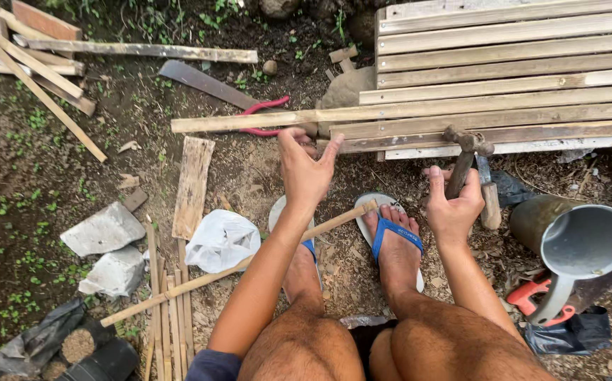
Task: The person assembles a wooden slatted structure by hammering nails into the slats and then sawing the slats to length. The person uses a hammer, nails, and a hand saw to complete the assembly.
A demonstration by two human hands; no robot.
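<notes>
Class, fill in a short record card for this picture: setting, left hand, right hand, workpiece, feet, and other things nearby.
Setting: bare soil with wood chips, outdoors
Left hand: fingers spread, at the end of a long bamboo slat, not closed round it
Right hand: grips the handle of a hammer, head up
Workpiece: panel of bamboo slats
Feet: blue sandals
Nearby: red-handled pliers, machete blade, grey jug, white plastic bag, two stone blocks

Bare arms and legs, dark shorts [211, 367], and blue-strapped sandals [388, 229] with pale soles.
</notes>
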